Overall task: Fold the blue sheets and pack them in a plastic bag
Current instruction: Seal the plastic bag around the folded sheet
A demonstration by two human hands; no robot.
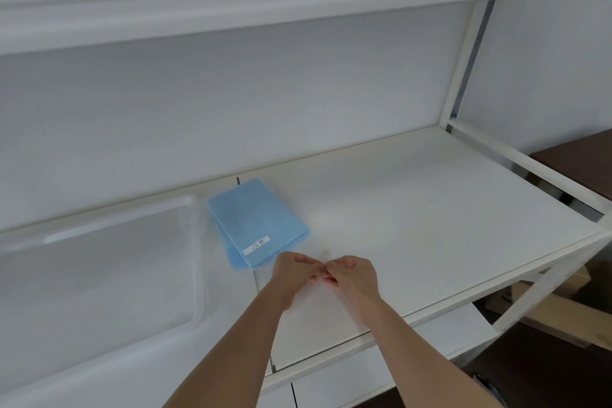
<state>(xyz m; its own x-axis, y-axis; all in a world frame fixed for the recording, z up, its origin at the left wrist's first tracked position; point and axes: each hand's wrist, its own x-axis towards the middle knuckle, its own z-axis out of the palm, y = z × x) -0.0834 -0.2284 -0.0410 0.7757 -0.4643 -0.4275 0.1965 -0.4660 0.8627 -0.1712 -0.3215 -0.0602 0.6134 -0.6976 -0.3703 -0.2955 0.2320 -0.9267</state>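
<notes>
White shelving fills the view: a pale tabletop (430,225) under a deep upper shelf (231,3), with a plain white back panel behind.

Both hands meet near the front of the tabletop, about midway along it. The left hand (294,275) and the right hand (352,276) have their fingers curled inward, fingertips almost touching each other. They appear to pinch the near end of a clear plastic bag (314,243), though the film is so faint that the grip cannot be made out with certainty. Bare forearms run back from the hands to the bottom edge of the view.

Just beyond the left hand lie the folded blue sheets (255,219), flat on the tabletop and seemingly inside the bag. The bundle is rectangular; its long axis runs from the hands toward the back panel, slanting slightly to the left. Its far short edge sits near the back edge of the tabletop, its near edge close by the left hand's knuckles. A small white label (256,244) lies across the near end.

Left of the sheets, a large clear tray (195,275) rests on the surface.

Past the right end of the tabletop stands dark brown furniture (576,162).
</notes>
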